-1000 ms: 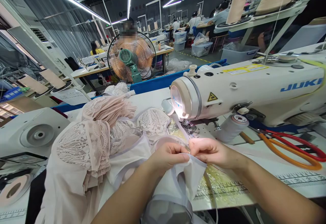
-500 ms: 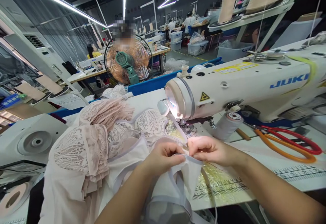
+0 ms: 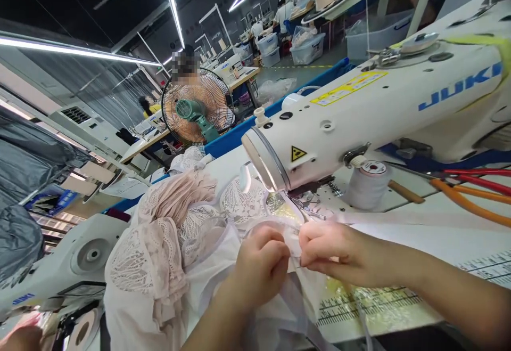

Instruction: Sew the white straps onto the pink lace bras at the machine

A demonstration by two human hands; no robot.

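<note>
A pale bra with a white lace cup (image 3: pixel 244 202) lies in front of the sewing machine head, its plain white band running down toward me. My left hand (image 3: pixel 261 266) is closed on the band's edge, fingers curled in. Just to its right, my right hand (image 3: pixel 339 250) pinches the same edge between thumb and fingers, close under the needle area. The fingertips hide the exact spot held. A stack of pinkish lace bras (image 3: pixel 147 260) is heaped to the left of my left hand. A narrow pale strap (image 3: pixel 362 313) hangs below my right wrist.
The white sewing machine (image 3: pixel 319 127) reaches in from the right. Beside it stand a grey thread cone (image 3: pixel 366 185) and orange-handled scissors (image 3: pixel 467 202). A printed ruler (image 3: pixel 399 295) runs along the table. A second machine (image 3: pixel 88 255) is at left; a fan (image 3: pixel 197 106) stands beyond.
My view has turned and tilted, so the machine sits larger and slanted. My left hand has curled over more, knuckles up, and both hands remain together at the band.
</note>
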